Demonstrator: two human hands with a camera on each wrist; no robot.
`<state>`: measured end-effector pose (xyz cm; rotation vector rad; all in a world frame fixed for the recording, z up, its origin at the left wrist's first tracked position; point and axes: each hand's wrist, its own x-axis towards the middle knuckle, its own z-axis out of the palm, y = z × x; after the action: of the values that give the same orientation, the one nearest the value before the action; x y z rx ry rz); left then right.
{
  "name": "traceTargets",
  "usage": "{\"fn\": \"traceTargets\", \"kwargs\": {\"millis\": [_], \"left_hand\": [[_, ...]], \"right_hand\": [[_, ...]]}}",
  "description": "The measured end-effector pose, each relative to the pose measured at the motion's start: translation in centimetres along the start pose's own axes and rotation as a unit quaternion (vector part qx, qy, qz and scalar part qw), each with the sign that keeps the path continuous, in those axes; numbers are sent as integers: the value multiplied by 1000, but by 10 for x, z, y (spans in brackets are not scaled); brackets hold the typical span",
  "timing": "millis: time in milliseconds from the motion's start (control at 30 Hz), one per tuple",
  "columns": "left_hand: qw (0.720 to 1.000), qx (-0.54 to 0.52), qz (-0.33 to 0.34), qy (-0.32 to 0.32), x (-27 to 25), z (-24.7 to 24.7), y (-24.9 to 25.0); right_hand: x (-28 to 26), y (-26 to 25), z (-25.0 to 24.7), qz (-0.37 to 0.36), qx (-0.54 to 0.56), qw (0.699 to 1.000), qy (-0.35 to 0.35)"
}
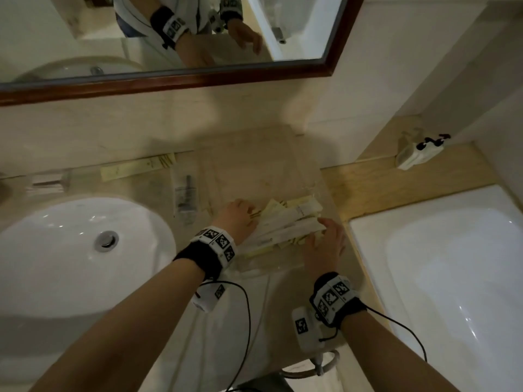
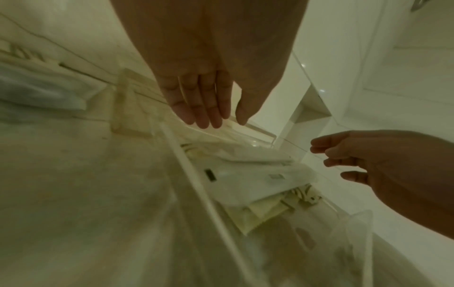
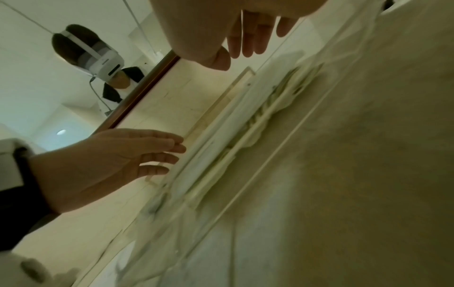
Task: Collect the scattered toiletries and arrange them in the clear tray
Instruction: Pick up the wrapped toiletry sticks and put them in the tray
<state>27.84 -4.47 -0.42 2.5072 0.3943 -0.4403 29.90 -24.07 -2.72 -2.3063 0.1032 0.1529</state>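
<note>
Bathroom counter (image 1: pixel 283 292): packets (image 1: pixel 285 222) lengthwise left-right in clear tray (image 1: pixel 308 176), hands spread alongside.

Open tray floor at twelve o'clock, clutter on the flanks

Beyond the packets (image 1: pixel 285 224) the clear tray (image 1: pixel 254 165) lies bare; at nine o'clock a wrapped bottle (image 1: pixel 185 193) and flat packet (image 1: pixel 135 168) lie on the worktop (image 1: pixel 368 179), basin (image 1: pixel 70 250) beyond, bathtub (image 1: pixel 452 264) at three o'clock.
</note>
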Motion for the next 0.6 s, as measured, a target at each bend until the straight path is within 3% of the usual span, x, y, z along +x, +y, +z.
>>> {"fn": "traceTargets", "kwargs": {"millis": [167,433,600], "left_hand": [[996,-81,-2,34,-25,-23,-32],[975,-105,-162,110,-112,-54,-157],[924,-180,-281,186,-182,-69,-260]], "right_hand": [[-15,-37,36,-69,4,997,-41],[-81,-131,133,-191,-28,967,-165],[-148,-181,208,-251,-11,933,-257]]}}
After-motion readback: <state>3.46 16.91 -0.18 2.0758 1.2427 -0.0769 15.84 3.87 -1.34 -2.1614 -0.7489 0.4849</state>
